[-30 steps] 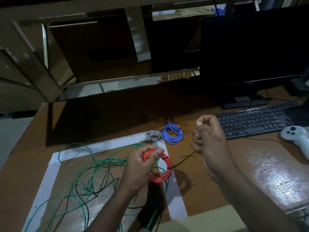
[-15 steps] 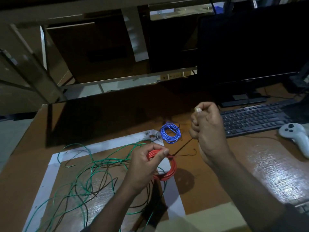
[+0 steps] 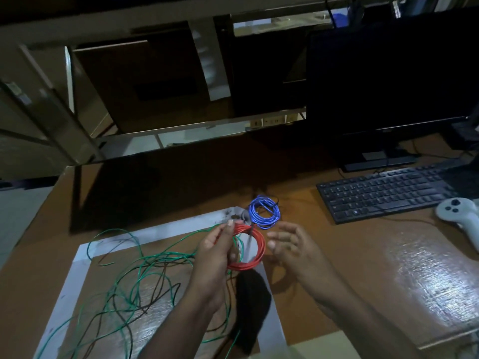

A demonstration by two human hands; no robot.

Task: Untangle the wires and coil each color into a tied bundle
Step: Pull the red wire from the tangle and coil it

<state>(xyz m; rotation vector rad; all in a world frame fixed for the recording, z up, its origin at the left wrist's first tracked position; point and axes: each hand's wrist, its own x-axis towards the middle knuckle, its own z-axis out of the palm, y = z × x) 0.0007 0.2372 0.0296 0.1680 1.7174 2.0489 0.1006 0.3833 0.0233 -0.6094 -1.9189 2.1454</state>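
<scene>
My left hand has its grip pinched on the red coil at the coil's 9 o'clock side, held above the table. A dark tie crosses the coil near its 12 o'clock. My right hand sits just at the coil's 3 o'clock, fingers relaxed and spread, holding nothing. Blue coil lies on the table just past the red one, at 12 o'clock. Green wire and dark wire lie tangled at 8 o'clock on the taped mat. Keyboard at 2 o'clock.
</scene>
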